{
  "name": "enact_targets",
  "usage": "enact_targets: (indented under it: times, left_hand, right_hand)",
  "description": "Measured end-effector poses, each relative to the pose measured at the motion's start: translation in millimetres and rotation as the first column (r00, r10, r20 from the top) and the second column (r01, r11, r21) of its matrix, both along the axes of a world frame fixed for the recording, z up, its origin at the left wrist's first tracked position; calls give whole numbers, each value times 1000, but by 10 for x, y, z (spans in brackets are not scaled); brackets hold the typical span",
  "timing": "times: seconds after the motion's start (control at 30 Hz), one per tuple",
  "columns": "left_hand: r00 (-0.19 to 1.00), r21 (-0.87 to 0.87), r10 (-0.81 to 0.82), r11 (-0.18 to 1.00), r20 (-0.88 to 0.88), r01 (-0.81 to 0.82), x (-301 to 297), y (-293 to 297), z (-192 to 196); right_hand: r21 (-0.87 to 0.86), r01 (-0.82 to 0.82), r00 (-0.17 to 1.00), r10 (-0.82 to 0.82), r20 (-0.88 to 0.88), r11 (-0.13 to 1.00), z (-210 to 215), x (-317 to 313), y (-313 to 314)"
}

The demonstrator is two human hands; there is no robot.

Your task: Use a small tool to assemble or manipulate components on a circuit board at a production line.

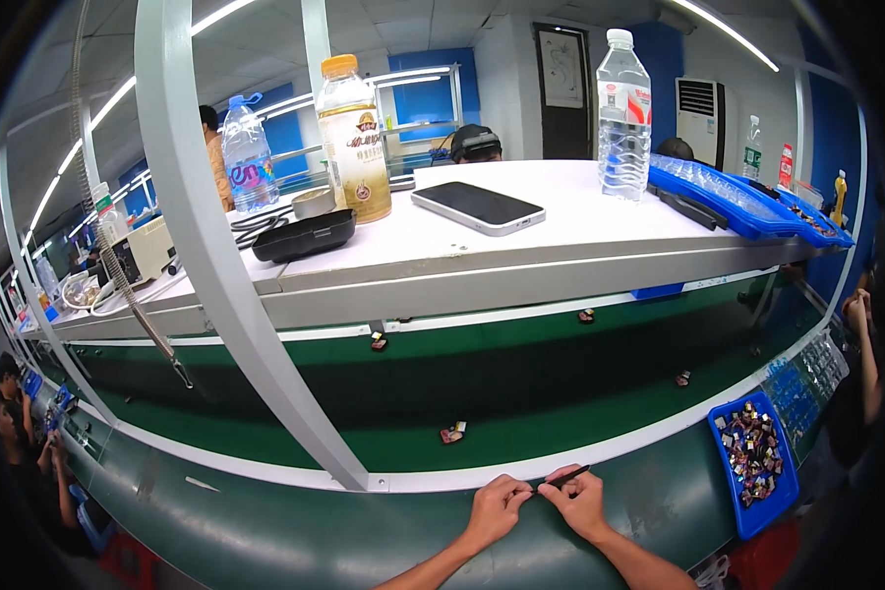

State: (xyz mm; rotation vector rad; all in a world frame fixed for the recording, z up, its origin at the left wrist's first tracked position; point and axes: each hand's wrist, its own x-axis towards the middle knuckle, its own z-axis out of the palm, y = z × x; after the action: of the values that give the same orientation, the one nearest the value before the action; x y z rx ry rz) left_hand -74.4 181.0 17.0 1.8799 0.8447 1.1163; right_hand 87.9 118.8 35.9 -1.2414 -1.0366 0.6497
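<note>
Both of my hands meet over the near green work surface (413, 531), close to its white edge rail. In my right hand (578, 503) is a slim dark tool (568, 477), perhaps tweezers; its end sticks out up and to the right. My left hand (500, 506) is closed in a pinch, fingertips almost touching those of the right. Whatever sits between the left fingers is too small to make out. Beyond the rail, a small component with a pale part and dark reddish part (452, 433) lies on the green belt (531, 383).
A blue tray (713, 462) full of small components stands to the right. Other components (379, 341) lie scattered on the belt. A white shelf (442, 258) above bears bottles (623, 123) and a phone (479, 206). A metal post (236, 265) rises at left. People sit at both sides.
</note>
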Motion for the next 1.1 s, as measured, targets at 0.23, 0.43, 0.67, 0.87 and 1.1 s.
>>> enact_targets:
  times: [0.23,0.43,0.67,0.87,1.1]
  left_hand:
    - [999,-16,-51,999,-13,51,-17,35,-20]
    - [995,-55,-95,994,32,96,-42,49,-72]
    - [989,-62,-141,988,39,143,-37,22,-17]
    - [985,-178,-75,979,153,102,-7,-9,43]
    - [994,-108,-38,993,103,49,-38,-10,-62]
  right_hand:
    - [-16,1,997,0,74,1000,-48,6,-11]
    - [-15,16,936,-10,353,1000,-3,-4,-47]
    - [81,68,946,-90,313,994,126,-93,-66]
    - [300,222,892,-317,322,928,-24,-89,-5]
    - [144,67,838,-134,529,987,191,-120,-111]
